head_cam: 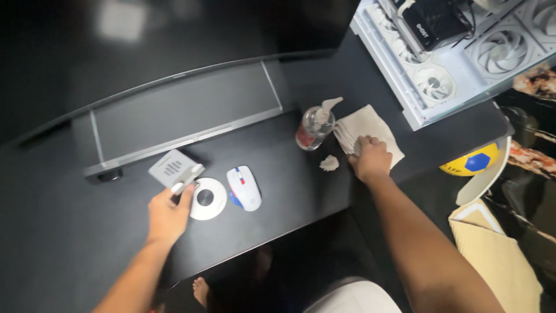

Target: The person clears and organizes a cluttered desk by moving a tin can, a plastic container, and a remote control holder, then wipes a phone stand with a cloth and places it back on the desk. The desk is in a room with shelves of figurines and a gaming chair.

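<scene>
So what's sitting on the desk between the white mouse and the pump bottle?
Nothing: in the head view, bare black desk separates the mouse and pump bottle. The crumpled scrap lies right of the bottle.
</scene>
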